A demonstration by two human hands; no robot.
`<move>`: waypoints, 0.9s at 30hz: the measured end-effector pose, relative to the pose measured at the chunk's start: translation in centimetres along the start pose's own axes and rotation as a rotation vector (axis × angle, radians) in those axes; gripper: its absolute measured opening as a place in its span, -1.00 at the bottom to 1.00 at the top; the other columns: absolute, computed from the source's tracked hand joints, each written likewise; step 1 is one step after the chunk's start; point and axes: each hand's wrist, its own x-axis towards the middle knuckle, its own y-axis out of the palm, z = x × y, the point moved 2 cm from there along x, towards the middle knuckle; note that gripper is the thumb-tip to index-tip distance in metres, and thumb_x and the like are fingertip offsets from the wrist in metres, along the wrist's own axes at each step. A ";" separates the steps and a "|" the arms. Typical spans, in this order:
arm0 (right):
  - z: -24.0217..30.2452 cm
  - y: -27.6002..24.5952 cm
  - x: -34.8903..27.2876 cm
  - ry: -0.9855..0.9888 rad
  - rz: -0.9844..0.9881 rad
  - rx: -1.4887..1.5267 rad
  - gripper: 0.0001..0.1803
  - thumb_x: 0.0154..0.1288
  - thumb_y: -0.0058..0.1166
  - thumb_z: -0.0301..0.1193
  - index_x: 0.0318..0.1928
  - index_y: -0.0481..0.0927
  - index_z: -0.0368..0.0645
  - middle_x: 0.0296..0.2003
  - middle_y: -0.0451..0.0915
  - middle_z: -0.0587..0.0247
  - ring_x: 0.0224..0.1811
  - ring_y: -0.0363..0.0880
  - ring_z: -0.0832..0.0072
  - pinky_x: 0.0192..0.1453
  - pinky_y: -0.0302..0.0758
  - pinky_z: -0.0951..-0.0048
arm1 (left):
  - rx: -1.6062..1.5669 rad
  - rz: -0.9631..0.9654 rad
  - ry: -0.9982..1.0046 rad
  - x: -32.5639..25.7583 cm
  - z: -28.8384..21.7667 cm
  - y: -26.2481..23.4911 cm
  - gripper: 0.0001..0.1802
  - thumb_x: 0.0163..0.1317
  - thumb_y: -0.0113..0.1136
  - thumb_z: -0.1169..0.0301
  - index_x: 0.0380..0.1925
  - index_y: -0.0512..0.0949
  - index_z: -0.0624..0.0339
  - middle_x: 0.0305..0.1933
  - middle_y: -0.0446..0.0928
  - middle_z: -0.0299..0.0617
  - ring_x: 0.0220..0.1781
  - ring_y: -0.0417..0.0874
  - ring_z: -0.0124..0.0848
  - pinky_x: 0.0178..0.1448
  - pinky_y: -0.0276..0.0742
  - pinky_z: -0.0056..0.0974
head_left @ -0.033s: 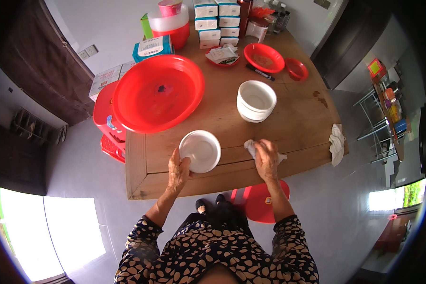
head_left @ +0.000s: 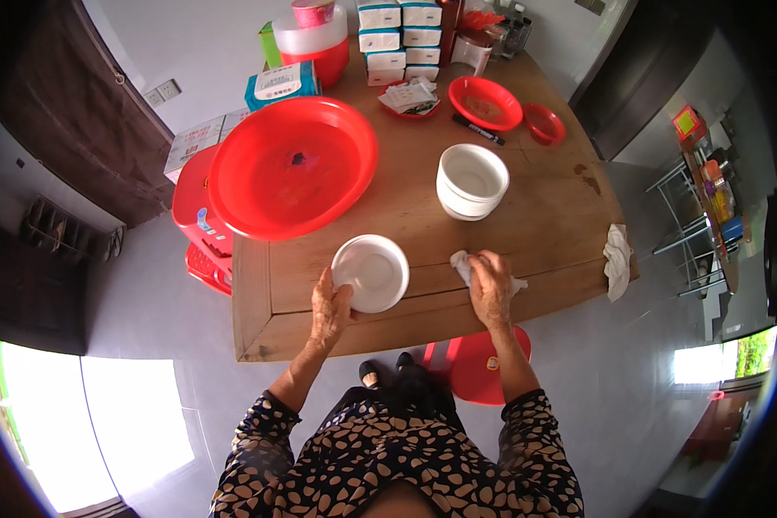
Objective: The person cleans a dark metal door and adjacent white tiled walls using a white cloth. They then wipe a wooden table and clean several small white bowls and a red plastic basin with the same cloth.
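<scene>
A white bowl is gripped at its left rim by my left hand, thumb over the edge and fingers behind it. Its hollow faces up, near the table's front edge. Further right, my right hand is closed on a crumpled white cloth against the tabletop; part of the cloth pokes out on either side. Beyond that hand stands a short stack of white bowls. At the left lies a large red basin with a dark spot on its bottom.
The wooden table holds stacked tissue packs, a red plate, a small red bowl and a black marker at the back. Another white cloth hangs at the right edge. A red stool stands underneath.
</scene>
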 end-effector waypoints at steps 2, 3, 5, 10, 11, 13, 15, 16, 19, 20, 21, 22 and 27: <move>-0.1 0.2 0.5 0.043 0.003 -0.070 -0.71 0.04 0.05 -0.59 -0.16 0.57 -0.13 -0.11 0.47 0.13 -0.11 0.43 0.10 -0.02 0.44 0.15 | -0.008 0.054 0.078 0.2 0.9 -0.7 -0.62 0.16 -0.08 0.49 0.01 0.30 0.39 -0.37 0.52 -0.02 -0.67 0.54 -0.41 -0.70 0.49 -0.38; -0.1 0.6 0.5 0.063 -0.002 -0.110 -0.69 0.03 0.07 -0.59 -0.15 0.56 -0.12 -0.12 0.47 0.15 -0.09 0.42 0.11 0.00 0.42 0.14 | -0.012 0.058 0.090 -0.2 1.6 -1.3 -0.62 0.18 -0.08 0.48 0.01 0.29 0.39 -0.37 0.52 -0.03 -0.66 0.55 -0.41 -0.69 0.50 -0.38; -2.1 1.4 0.6 0.086 -0.059 -0.192 -0.69 0.01 0.09 -0.59 -0.15 0.56 -0.11 -0.13 0.47 0.17 -0.08 0.42 0.13 0.01 0.41 0.14 | -0.024 0.110 0.099 -0.6 0.1 -0.7 -0.62 0.22 -0.06 0.46 0.03 0.27 0.38 -0.32 0.52 -0.06 -0.60 0.59 -0.39 -0.65 0.54 -0.38; -8.1 0.5 1.7 0.207 -0.141 -0.432 -0.66 -0.04 0.13 -0.58 -0.16 0.57 -0.06 -0.11 0.48 0.18 -0.04 0.42 0.17 0.05 0.37 0.12 | -0.063 0.077 0.094 -0.4 0.6 -0.8 -0.62 0.22 -0.08 0.52 0.05 0.27 0.36 -0.28 0.51 -0.10 -0.47 0.59 -0.44 -0.57 0.57 -0.39; -9.4 -0.2 1.6 0.230 -0.182 -0.445 -0.63 -0.07 0.14 -0.59 -0.16 0.58 -0.02 -0.10 0.48 0.18 -0.05 0.42 0.15 0.02 0.38 0.12 | -0.061 0.080 0.126 -0.3 1.1 -1.0 -0.62 0.22 -0.07 0.52 0.06 0.27 0.36 -0.28 0.51 -0.11 -0.47 0.58 -0.44 -0.57 0.57 -0.39; -10.6 -1.0 0.6 0.285 -0.209 -0.446 -0.60 -0.08 0.14 -0.58 -0.14 0.60 0.04 -0.12 0.48 0.14 -0.08 0.41 0.10 -0.06 0.40 0.11 | -0.063 0.116 0.182 -0.8 0.1 -0.5 -0.61 0.22 -0.06 0.51 0.07 0.28 0.36 -0.29 0.49 -0.15 -0.43 0.54 -0.47 -0.43 0.54 -0.43; -8.3 -1.2 0.6 0.191 -0.076 -0.358 -0.61 -0.03 0.13 -0.53 -0.11 0.61 0.05 -0.13 0.46 0.13 -0.09 0.39 0.08 -0.06 0.40 0.12 | 0.104 0.043 0.316 -0.5 0.8 -1.0 -0.60 0.22 -0.06 0.52 0.09 0.28 0.36 -0.29 0.49 -0.16 -0.35 0.52 -0.48 -0.32 0.51 -0.43; -5.7 -1.5 0.8 0.130 0.041 -0.283 -0.63 0.02 0.12 -0.50 -0.08 0.61 0.03 -0.13 0.44 0.12 -0.10 0.38 0.09 -0.03 0.40 0.11 | 0.183 0.008 0.382 -0.3 1.1 -1.0 -0.59 0.22 -0.06 0.52 0.09 0.29 0.35 -0.29 0.49 -0.17 -0.31 0.51 -0.48 -0.26 0.49 -0.43; -3.1 -1.3 0.1 -0.058 0.089 -0.194 -0.66 0.03 0.14 -0.40 -0.10 0.61 0.08 -0.14 0.46 0.15 -0.12 0.40 0.12 -0.07 0.41 0.12 | -0.014 0.078 0.330 0.1 0.7 1.1 -0.59 0.22 -0.05 0.54 0.10 0.29 0.37 -0.14 0.48 -0.18 -0.13 0.45 -0.48 -0.04 0.38 -0.44; -3.5 -1.3 0.4 -0.068 0.097 -0.168 -0.67 0.04 0.15 -0.36 -0.10 0.60 0.11 -0.15 0.46 0.16 -0.14 0.42 0.12 -0.09 0.41 0.13 | -0.077 0.086 0.341 0.2 0.6 1.9 -0.59 0.22 -0.04 0.54 0.10 0.29 0.38 -0.11 0.48 -0.18 -0.11 0.44 -0.48 -0.02 0.37 -0.43; -4.3 -1.4 1.2 -0.016 0.108 -0.255 -0.68 0.05 0.14 -0.39 -0.10 0.59 0.11 -0.11 0.45 0.19 -0.10 0.41 0.15 -0.07 0.41 0.14 | -0.126 0.086 0.319 0.6 1.2 2.1 -0.59 0.23 -0.03 0.54 0.10 0.30 0.38 -0.05 0.46 -0.17 -0.06 0.42 -0.47 0.04 0.34 -0.43; -5.6 -1.4 1.8 0.008 0.072 -0.284 -0.68 0.06 0.13 -0.41 -0.11 0.60 0.11 -0.10 0.45 0.20 -0.08 0.40 0.16 -0.05 0.40 0.15 | -0.126 0.051 0.288 0.6 1.7 2.2 -0.60 0.23 -0.03 0.54 0.09 0.31 0.38 -0.06 0.46 -0.17 -0.07 0.43 -0.46 0.04 0.35 -0.41; -14.4 -1.3 5.2 0.059 -0.008 -0.349 -0.66 0.00 0.14 -0.56 -0.16 0.63 0.09 -0.02 0.44 0.34 0.01 0.36 0.19 0.04 0.39 0.14 | 0.078 -0.083 0.256 0.7 1.4 3.0 -0.68 0.24 -0.01 0.50 -0.02 0.39 0.41 -0.18 0.53 -0.13 -0.17 0.47 -0.42 -0.06 0.42 -0.32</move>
